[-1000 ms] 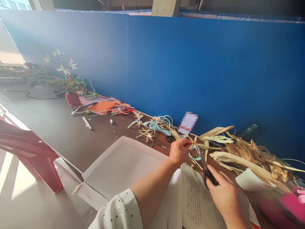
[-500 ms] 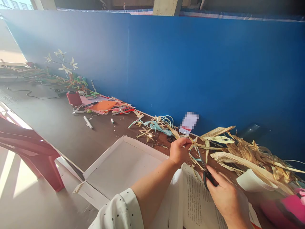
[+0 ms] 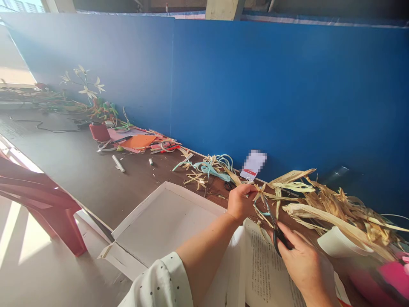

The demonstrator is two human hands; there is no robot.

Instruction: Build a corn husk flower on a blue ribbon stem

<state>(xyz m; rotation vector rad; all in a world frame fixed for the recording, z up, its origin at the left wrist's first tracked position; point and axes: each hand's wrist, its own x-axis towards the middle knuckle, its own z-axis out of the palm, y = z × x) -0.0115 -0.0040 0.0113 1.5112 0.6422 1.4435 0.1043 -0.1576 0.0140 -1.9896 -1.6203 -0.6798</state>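
head view: left hand (image 3: 239, 204) pinched a pale star-shaped dried-husk flower (image 3: 260, 193), right of lower centre; right hand (image 3: 305, 258) was clamped on black-handled metal scissors (image 3: 280, 238), blades near it; trimming looked unfinished. similar husk flowers (image 3: 198, 181) lay formed near centre; loose tan husks (image 3: 334, 204), lower right, looked unworked.

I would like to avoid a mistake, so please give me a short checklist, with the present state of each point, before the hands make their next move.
1. Left hand holds the star-shaped flower: ok.
2. Right hand grips the scissors by the black handles: ok.
3. Blue strip clear of the blades: cannot tell, they lie very close in this view.
4. Printed page out from under the work: not ok, it lies below the scissors.
5. Dried husks near at hand: ok, heaped to the right.
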